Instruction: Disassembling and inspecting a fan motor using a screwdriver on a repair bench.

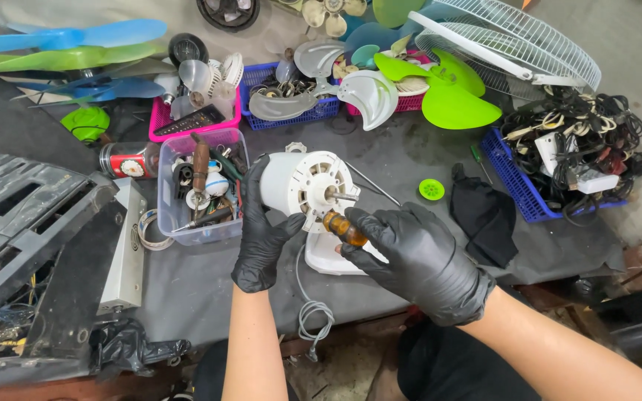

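Left hand (263, 226): my black-gloved left grip wraps the side of the white fan motor housing (302, 186), fingers curled round its left flank, holding it with the face turned toward me.
Right hand (417, 260): my gloved right grip is closed round the amber handle of a screwdriver (343, 228); the handle's end shows beside my fingers, and I cannot see the tip.
Fan motor housing: held just above the dark mat on the table (410, 160), near its front edge; its metal shaft (342, 197) sticks out from the centre of the vented face.
White base (332, 256): lies directly under the housing, partly hidden by my right hand.
Grey cord (310, 308): trails from the base toward the table's front edge and loops there.
Clear plastic bin (198, 186): just left of the housing, filled with small tools and parts.
Pink tray (191, 119) and blue basket (291, 96): behind the bin, holding fan parts.
Green fan blade (447, 93): at the back right, resting against a white wire fan guard (514, 44).
Second blue basket (521, 182): at the right, heaped with black cables.
Small green cap (432, 189): on the mat, right of the housing, apart from it.
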